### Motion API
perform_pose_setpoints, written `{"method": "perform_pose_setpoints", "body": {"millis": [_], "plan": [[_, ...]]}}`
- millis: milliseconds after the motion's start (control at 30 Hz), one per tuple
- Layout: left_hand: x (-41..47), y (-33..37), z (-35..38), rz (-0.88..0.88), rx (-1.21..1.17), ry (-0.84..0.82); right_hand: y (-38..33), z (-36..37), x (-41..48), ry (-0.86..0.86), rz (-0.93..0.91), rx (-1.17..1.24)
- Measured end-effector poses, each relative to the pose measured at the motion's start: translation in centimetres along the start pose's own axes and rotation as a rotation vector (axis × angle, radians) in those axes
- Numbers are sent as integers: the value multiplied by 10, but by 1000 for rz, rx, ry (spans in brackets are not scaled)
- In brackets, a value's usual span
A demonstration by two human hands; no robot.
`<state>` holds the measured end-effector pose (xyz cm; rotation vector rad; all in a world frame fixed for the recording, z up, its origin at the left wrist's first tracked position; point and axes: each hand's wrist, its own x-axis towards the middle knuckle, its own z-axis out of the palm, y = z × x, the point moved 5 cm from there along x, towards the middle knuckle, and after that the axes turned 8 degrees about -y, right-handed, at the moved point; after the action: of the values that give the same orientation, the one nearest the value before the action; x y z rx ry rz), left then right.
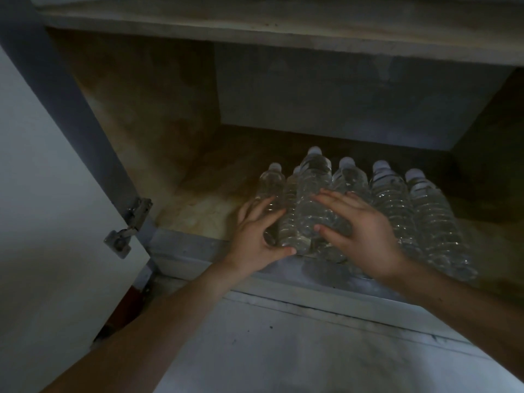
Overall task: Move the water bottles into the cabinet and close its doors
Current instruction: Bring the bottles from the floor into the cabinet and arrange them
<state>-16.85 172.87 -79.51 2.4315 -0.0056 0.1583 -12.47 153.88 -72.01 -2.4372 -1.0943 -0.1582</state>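
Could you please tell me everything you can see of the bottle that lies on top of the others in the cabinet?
The top bottle is clear ribbed plastic with a white cap pointing toward the back of the cabinet. It lies on its side, raised above the row, resting on lower bottles. The right hand lies over its lower part, fingers spread, thumb against its side.

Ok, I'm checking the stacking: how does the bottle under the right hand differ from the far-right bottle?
The raised bottle seems to ride on its neighbours; the far-right bottle lies on the cabinet floor. The right hand rests on the raised one; nothing touches the far-right one. Both are clear, white-capped, caps toward the back.
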Motion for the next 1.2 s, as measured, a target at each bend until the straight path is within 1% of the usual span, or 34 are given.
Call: {"method": "perform_pose_setpoints", "body": {"millis": [167, 500, 700, 800, 900, 1033, 1200], "plan": [[-2, -2, 0, 41, -29, 119, 0, 0, -1, 4, 12, 6], [-6, -1, 3, 51, -54, 150, 0, 1, 0, 10, 11, -25], [-8, -2, 2, 55, -32, 103, -2, 0, -1, 5, 10, -39], [-9, -3, 2, 47, -56, 5, -2, -2, -1, 3, 20, -37], [-15, -13, -4, -43, -150, -86, -1, -1, -1, -16, 31, -32], [-16, -18, -12, -29, -71, -85, 0, 0, -1, -32, 35, -22], [-12, -17, -13, -22, -66, -61, -2, 0, 0, -34, 37, -27]]}}
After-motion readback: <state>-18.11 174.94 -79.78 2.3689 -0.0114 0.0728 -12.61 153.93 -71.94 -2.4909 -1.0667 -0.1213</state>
